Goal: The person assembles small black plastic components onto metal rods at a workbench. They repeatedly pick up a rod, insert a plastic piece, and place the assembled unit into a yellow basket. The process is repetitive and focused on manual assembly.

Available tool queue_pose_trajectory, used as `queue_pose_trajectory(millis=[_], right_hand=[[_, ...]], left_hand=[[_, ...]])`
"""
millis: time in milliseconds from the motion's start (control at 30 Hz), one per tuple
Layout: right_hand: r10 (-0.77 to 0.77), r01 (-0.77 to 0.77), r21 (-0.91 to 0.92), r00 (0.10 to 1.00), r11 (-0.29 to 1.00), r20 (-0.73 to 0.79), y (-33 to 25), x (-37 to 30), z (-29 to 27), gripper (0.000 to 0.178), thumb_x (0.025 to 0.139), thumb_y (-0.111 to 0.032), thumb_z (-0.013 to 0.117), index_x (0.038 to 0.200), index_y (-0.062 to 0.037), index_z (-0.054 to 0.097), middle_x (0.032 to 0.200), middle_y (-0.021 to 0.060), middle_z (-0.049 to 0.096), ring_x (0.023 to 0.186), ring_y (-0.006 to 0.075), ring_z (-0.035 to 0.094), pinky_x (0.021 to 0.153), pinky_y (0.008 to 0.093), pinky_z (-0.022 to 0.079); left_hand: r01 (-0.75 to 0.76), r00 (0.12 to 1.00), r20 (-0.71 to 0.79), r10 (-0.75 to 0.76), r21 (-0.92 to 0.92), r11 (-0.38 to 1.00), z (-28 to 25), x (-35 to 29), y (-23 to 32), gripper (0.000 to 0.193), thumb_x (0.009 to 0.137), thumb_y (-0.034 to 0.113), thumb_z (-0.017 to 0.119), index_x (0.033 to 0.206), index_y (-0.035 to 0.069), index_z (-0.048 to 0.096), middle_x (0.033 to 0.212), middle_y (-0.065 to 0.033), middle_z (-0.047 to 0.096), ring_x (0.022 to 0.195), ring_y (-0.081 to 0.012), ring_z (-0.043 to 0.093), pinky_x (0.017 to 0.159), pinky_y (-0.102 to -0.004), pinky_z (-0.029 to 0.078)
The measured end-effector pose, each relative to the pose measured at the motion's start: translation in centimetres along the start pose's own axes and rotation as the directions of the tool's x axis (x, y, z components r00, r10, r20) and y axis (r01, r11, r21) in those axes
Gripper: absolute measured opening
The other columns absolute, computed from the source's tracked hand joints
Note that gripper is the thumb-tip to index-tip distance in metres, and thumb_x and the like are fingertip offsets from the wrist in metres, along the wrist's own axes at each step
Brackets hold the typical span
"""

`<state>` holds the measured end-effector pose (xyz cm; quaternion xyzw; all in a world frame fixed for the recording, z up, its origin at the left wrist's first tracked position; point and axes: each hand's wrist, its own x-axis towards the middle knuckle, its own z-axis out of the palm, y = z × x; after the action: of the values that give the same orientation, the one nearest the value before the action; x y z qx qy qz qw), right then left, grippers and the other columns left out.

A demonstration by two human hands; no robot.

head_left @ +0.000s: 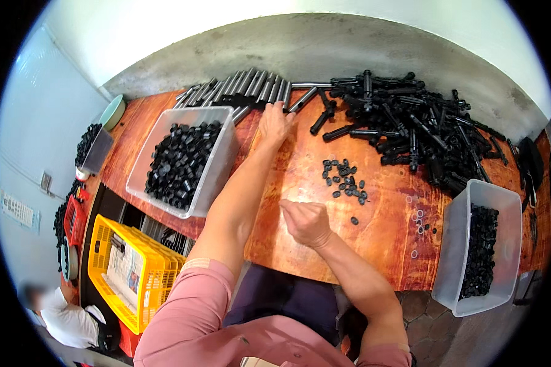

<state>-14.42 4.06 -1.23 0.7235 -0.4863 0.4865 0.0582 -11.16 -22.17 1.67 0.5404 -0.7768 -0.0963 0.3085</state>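
My left hand reaches to the far side of the wooden table. Its fingers are stretched out at the near ends of a stack of metallic grey tubes, and no tube shows lifted in it. Close to the table's near edge, my right hand is held closed with the fingertips together; whatever they may hold is hidden. Several small black round caps lie loose just beyond and right of that hand. A clear plastic bin full of black plastic fittings stands left of my left forearm.
Black tubular parts are heaped at the far right. A second clear bin with small black pieces overhangs the near right edge. Thin clear rings lie beside it. A yellow crate stands at lower left, near a person in white.
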Motion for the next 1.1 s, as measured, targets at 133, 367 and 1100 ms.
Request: queue_pose_trajectory(millis=[133,367,1100], right_hand=[[0.079,-0.078,0.020,0.996,0.997,-0.050,0.0,0.6,-0.1,0.012,0.086,-0.009,0.069,0.095,-0.0027,0.068,0.068,0.0110,0.069,0.057,0.0227,0.069,0.052,0.0308,0.054],[0.230,-0.231,0.030,0.973,0.973,0.024,0.1,0.8,0.0,0.008,0.086,-0.007,0.069,0.093,-0.0039,0.068,0.072,0.0119,0.070,0.059,0.0257,0.069,0.052,0.0338,0.055],[0.416,-0.399,0.146,0.902,0.905,-0.113,-0.5,1.0,-0.1,0.010,0.085,-0.001,0.071,0.095,0.0012,0.071,0.066,0.0120,0.064,0.051,0.0151,0.058,0.048,0.0283,0.044]], left_hand=[[-0.012,0.995,0.103,-0.003,0.142,0.990,0.8,2.7,0.9,0.048,0.079,0.036,0.079,0.119,0.010,0.069,0.117,-0.0200,0.062,0.111,-0.0380,0.062,0.092,-0.0485,0.051],[-0.065,0.995,0.088,0.049,0.191,0.979,2.7,3.6,-0.5,0.033,0.078,0.032,0.078,0.101,0.008,0.073,0.110,-0.0158,0.064,0.106,-0.0351,0.063,0.086,-0.0478,0.049],[0.604,0.757,0.649,0.078,-0.650,-0.461,-5.1,-11.4,-3.9,0.037,0.104,0.040,0.051,0.128,0.012,0.056,0.088,-0.0029,0.057,0.069,-0.0146,0.053,0.063,-0.0278,0.047]])
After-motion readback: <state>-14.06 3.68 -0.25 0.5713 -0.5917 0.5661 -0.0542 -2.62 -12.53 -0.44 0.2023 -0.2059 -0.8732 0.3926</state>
